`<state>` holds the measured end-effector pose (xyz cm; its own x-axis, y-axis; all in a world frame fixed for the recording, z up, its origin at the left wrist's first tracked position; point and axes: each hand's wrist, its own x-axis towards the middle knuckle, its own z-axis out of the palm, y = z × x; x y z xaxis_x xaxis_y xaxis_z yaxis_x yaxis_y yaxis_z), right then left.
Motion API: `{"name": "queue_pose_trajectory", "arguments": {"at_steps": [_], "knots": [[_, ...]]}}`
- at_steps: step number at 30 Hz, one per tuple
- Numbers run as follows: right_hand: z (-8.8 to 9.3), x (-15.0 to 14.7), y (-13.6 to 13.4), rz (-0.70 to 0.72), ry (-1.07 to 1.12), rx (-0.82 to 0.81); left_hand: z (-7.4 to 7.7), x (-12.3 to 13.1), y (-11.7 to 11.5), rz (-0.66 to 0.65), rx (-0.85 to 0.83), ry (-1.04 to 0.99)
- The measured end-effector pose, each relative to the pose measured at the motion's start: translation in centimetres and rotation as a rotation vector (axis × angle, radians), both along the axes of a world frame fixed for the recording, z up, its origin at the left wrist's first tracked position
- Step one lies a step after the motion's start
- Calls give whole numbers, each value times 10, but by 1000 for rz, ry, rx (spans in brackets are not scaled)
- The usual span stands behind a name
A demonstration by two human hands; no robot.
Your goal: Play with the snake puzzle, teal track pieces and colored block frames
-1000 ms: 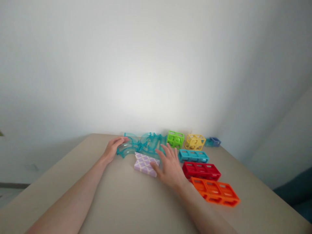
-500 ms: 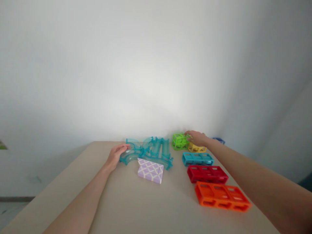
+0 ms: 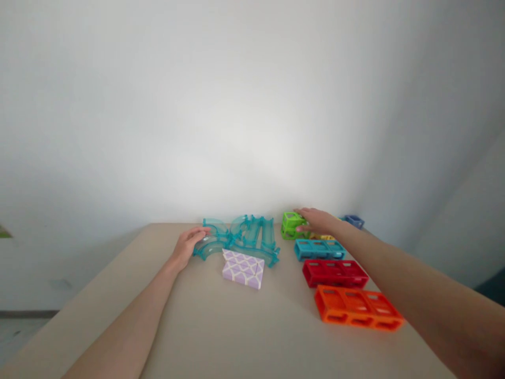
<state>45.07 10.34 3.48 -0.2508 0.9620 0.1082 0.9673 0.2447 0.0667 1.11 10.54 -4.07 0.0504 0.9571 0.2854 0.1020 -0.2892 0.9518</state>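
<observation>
Right hand (image 3: 317,221) shifted onto green cube (image 3: 290,223), open, fingers flat; left hand (image 3: 187,245) open, resting on teal track (image 3: 215,243)

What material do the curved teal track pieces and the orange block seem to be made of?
The curved teal track pieces: probably translucent tinted plastic, glossy; light passes through. The orange block: probably opaque moulded plastic, smooth, evenly coloured, with open windows.

Left hand (image 3: 185,247) touches teal track pieces (image 3: 240,239); right hand (image 3: 317,221) over green cube (image 3: 291,225) near the table's (image 3: 205,326) far edge.
</observation>
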Motion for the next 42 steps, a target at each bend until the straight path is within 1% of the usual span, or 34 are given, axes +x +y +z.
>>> {"name": "queue_pose_trajectory", "arguments": {"at_steps": [2,7,12,15,18,23,29,35,42], "knots": [[-2,-2,-2,4,-3,19,0,0,0,0,-4,0],[-2,-6,-9,-69,-10,57,0,1,0,4,-13,4],[4,8,-20,-107,-7,37,0,2,0,-8,-11,-9],[2,17,-26,-115,-8,20,0,3,0,-9,-15,-15],[-3,21,-28,-115,0,20,1,3,0,-10,-23,-20],[-6,22,-23,-110,22,9,-1,1,1,-34,-34,-42],[-7,25,-21,-93,27,-5,-3,1,1,-28,-30,-47],[-8,21,-23,-106,43,22,-3,0,2,-41,-22,-57],[-3,21,-31,-76,56,9,-6,-1,4,-56,-15,-45]]}}
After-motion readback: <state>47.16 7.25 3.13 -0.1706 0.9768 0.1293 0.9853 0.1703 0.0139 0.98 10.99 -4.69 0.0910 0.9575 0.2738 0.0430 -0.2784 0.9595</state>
